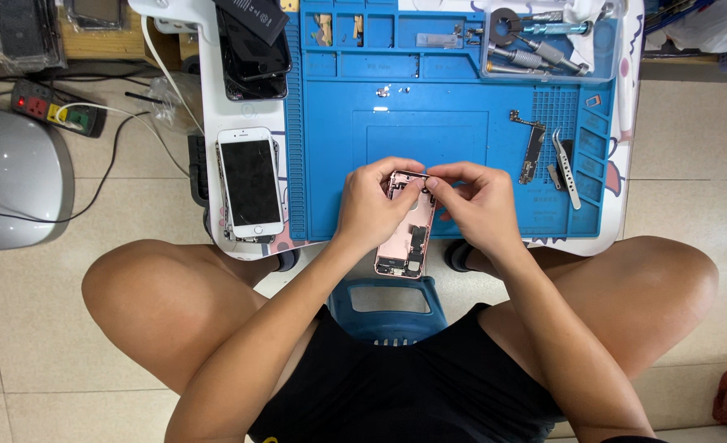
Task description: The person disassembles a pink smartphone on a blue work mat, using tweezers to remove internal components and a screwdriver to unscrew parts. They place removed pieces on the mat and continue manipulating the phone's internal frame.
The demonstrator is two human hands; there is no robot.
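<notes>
Pink-gold phone housing, opened and showing parts, pinched by left hand and right hand.

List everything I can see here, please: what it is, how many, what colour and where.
Mat: one, blue, covering the small table.
Phone shell: one, pink, opened, at the mat's near edge, in both hands.
White phone: one, dark screen, left of the mat.
Dark phones: a stack, black, far left of the table; number unclear.
Circuit board: one, dark, right part of the mat.
Tweezers: one, silver, beside the board.
Tray: one, clear, far right corner, holding screwdrivers.
Power strip: one, black, on the floor, left.
Stool: one, blue, between the knees.
Left hand: fingers on the shell's top.
Right hand: fingers pinching at the shell's top.
</notes>
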